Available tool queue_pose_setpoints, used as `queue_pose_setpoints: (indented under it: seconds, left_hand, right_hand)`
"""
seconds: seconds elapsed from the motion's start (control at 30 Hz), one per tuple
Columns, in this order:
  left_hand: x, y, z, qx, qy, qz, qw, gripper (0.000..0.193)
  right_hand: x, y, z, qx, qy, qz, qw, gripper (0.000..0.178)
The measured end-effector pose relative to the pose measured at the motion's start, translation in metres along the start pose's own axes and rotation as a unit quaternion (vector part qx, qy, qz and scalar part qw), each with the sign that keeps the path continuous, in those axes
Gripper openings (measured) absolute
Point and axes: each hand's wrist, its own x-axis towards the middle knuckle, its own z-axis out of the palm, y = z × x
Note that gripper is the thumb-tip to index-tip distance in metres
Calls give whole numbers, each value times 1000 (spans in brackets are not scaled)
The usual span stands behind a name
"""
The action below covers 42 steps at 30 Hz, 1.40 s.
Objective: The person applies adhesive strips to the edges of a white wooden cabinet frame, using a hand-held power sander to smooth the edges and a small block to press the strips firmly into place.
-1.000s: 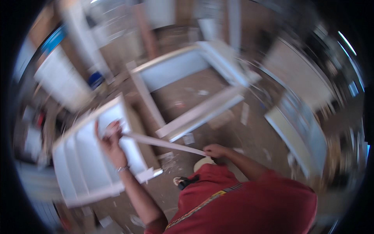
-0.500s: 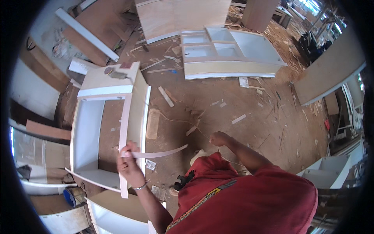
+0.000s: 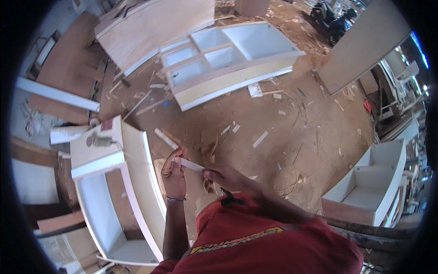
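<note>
My left hand point(image 3: 174, 176) and my right hand point(image 3: 226, 176) are raised together in front of my chest. Between them is a short white strip point(image 3: 191, 165), thin and flat. The left fingers pinch its left end and the right fingers pinch its right end. Just to the left of my hands lies a white open cabinet frame point(image 3: 137, 182) on the floor, with one curved side panel. My red shirt fills the lower middle of the view.
A larger white cabinet with several compartments point(image 3: 223, 61) lies on the dirt floor ahead. A white shelf unit point(image 3: 369, 187) stands at the right. Plywood sheets point(image 3: 150, 27) lie beyond, and wood scraps point(image 3: 260, 139) litter the ground.
The long thin white strip I held over the cabinet frame is gone; now only a short piece is between my hands. My hands came close together and my view shifted right.
</note>
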Motion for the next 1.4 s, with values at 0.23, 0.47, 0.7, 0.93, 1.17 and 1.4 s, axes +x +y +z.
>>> queue_pose_setpoints:
  seconds: [0.23,0.47,0.7,0.93,1.17,1.4]
  left_hand:
    - [157,-62,143,134,-200,-82,967,21]
    - [275,-188,314,147,-228,-167,948,26]
    - [388,-245,453,249,-237,-234,910,42]
    - [495,-286,519,206,-261,-313,890,33]
    - [628,-332,604,11,-180,-266,947,43]
    - [752,-373,637,-57,44,-241,968,35]
  right_hand:
    - [-18,3,-166,-44,231,62,970,24]
    - [12,76,-351,-45,354,108,928,19]
    - [42,70,-585,-80,290,49,952,17]
    - [156,29,-754,-90,331,38,939,16]
    - [274,49,-847,-304,246,33,920,17]
    - [371,48,-963,-359,163,81,916,18]
